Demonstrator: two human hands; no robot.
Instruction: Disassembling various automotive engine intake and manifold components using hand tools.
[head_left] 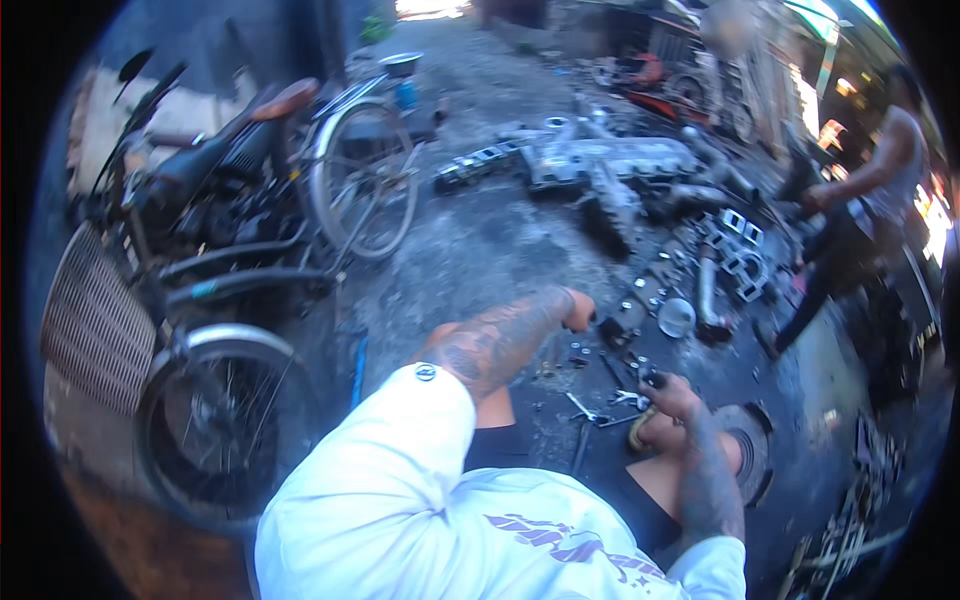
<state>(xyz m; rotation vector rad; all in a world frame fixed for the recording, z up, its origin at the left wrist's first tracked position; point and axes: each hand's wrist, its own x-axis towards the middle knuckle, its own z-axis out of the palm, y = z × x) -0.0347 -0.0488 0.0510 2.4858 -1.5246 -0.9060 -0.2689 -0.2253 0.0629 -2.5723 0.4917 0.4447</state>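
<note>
Dark piece point(655, 380) | small, surface detail blurred | in right grip point(677, 397)

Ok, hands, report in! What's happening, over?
Left hand: near small metal parts, grip unclear. Right hand: holding a dark object. Wrench: on the ground, near the right hand.

From the wearer's head, the left-hand wide fisheye view faces forward and steeply down, its round edge dark. The white short-sleeved shirt with purple print point(440, 525) fills the near lower part; the grey, dark-stained ground point(450, 245) stretches beyond, toward silvery metal machine parts point(615, 160) farther off.
</note>
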